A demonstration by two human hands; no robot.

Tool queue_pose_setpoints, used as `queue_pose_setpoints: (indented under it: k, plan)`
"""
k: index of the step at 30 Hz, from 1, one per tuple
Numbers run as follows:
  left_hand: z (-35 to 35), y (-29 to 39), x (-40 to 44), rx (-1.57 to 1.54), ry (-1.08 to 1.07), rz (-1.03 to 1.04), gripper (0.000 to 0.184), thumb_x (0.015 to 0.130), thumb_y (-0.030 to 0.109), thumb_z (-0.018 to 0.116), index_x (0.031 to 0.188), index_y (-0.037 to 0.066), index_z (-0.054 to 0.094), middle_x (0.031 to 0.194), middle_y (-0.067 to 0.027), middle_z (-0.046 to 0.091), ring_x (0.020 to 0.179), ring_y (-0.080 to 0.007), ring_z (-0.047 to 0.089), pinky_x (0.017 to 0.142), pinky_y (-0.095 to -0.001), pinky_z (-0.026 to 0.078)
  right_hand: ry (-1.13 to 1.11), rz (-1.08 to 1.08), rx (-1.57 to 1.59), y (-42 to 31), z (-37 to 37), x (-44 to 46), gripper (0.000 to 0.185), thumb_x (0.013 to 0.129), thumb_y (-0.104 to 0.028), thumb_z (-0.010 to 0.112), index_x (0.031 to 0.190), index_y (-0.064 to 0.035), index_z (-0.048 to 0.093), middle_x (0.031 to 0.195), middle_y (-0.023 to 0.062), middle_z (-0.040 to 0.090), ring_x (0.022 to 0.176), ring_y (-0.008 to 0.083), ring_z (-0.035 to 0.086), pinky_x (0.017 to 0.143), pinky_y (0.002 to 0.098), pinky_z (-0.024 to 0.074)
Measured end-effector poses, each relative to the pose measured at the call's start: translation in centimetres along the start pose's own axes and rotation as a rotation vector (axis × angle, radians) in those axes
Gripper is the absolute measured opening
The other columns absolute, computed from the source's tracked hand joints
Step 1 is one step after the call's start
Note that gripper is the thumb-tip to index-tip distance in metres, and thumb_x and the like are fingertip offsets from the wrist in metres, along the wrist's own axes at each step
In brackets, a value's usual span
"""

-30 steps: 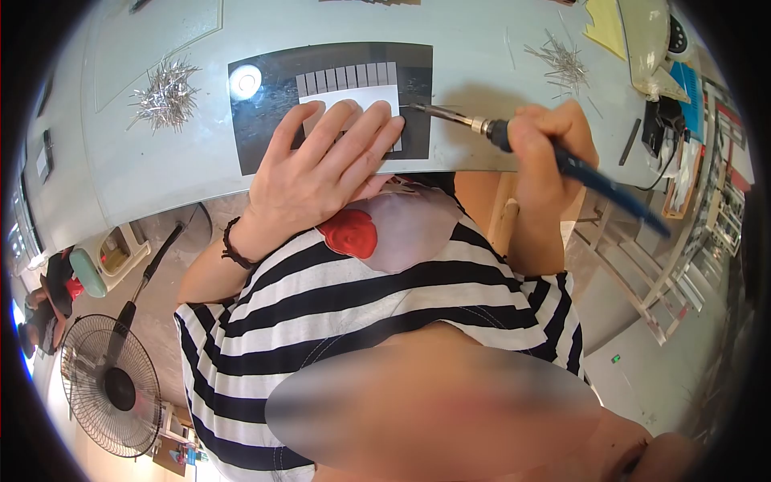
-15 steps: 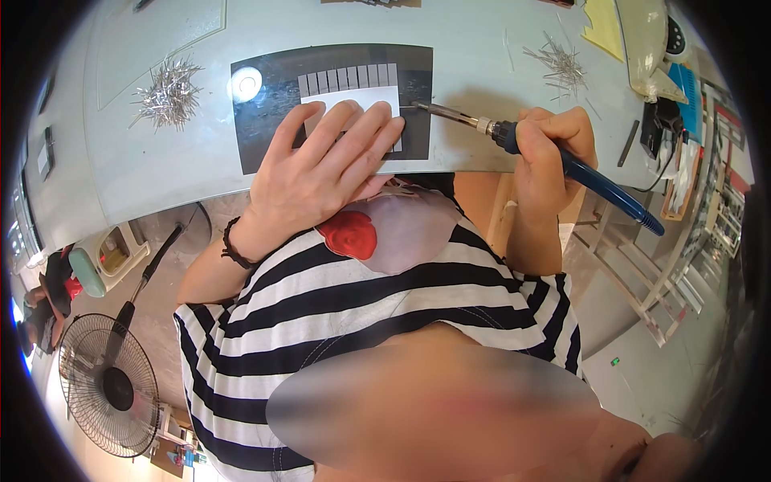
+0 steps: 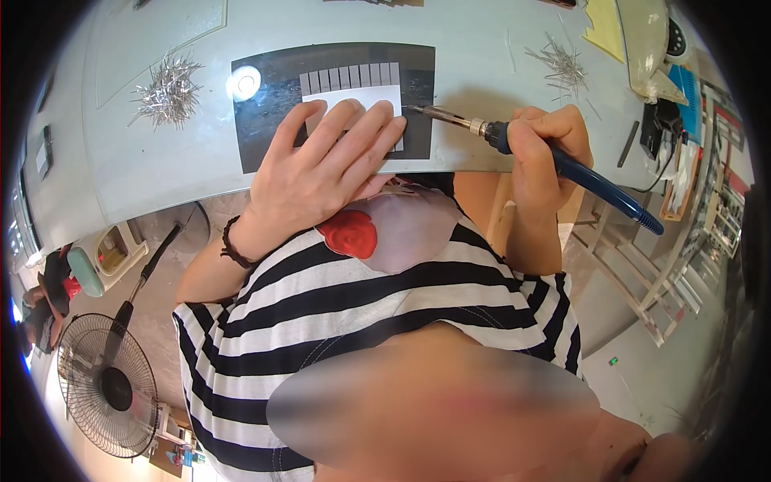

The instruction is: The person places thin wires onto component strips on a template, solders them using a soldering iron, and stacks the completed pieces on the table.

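Note:
My left hand point(image 3: 313, 165) lies flat with its fingers stretched over a white piece point(image 3: 377, 94), pressing it onto a dark rectangular mat point(image 3: 269, 132). A row of grey strips point(image 3: 353, 77) lines the far side of the white piece; its near part is mostly covered by my fingers. In my right hand point(image 3: 552, 153) is a soldering iron point(image 3: 497, 136), gripped by its blue handle like a pen. The metal tip points left and sits just beside the right edge of the white piece, close to my left fingertips. Whether the tip touches anything is unclear.
A pile of thin metal pins point(image 3: 167, 91) lies left of the mat, with a looser pile of metal pins point(image 3: 556, 64) at the right. A yellow sheet point(image 3: 604, 30) and a plastic bag point(image 3: 645, 48) lie at the far right. A standing fan point(image 3: 112, 386) is at lower left.
My right hand has shifted slightly left, bringing the soldering iron's tip a little closer to the white piece. My left hand stays in place.

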State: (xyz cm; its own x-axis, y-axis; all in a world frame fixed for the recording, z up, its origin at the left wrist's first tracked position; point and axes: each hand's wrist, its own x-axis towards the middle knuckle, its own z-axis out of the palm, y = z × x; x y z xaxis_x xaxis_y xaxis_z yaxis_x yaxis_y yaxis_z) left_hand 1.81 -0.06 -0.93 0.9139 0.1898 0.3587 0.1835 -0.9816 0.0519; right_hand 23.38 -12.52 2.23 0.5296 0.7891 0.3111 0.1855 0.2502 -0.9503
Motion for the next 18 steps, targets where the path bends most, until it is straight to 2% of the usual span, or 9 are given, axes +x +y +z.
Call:
queue_pose_setpoints:
  k: [9,12,14,18]
  plan:
    - [0.0,-0.1,-0.1,-0.012,0.001,0.0,0.053,0.083,0.04,0.073,0.132,0.018,0.068,0.131,0.0014,0.064,0.109,-0.0186,0.062,0.097,-0.0403,0.047,-0.035,0.078,-0.171,-1.0,-0.1,0.9,0.018,0.085,0.005,0.063,0.077,-0.0033,0.049,0.061,0.0002,0.051,0.055,0.0036,0.039,0.049,0.0237,0.0295]
    - [0.0,-0.1,0.0,-0.017,-0.002,-0.003,0.053,0.083,0.04,0.073,0.132,0.018,0.068,0.131,0.0013,0.064,0.11,-0.0185,0.062,0.098,-0.0404,0.047,0.082,0.089,0.019,-1.1,-0.1,0.9,0.017,0.084,0.006,0.062,0.078,-0.0032,0.05,0.061,0.0006,0.052,0.056,0.0041,0.039,0.052,0.0236,0.0316]
    - [0.0,-0.1,-0.1,-0.023,-0.007,-0.001,0.053,0.083,0.04,0.073,0.131,0.018,0.068,0.131,0.0013,0.064,0.11,-0.0184,0.062,0.098,-0.0405,0.047,0.133,0.1,-0.059,-1.7,-0.1,1.0,0.021,0.084,0.004,0.054,0.072,-0.0064,0.04,0.059,-0.0002,0.038,0.054,0.0077,0.029,0.058,0.0259,0.0331]
    - [0.1,0.0,0.0,-0.027,-0.012,0.005,0.055,0.084,0.042,0.071,0.133,0.017,0.066,0.133,0.0006,0.063,0.112,-0.0189,0.061,0.099,-0.0409,0.047,0.175,0.113,-0.068,-1.3,-0.1,0.5,0.022,0.085,0.002,0.055,0.072,-0.007,0.039,0.059,-0.0002,0.037,0.052,0.0078,0.028,0.058,0.0265,0.0343]
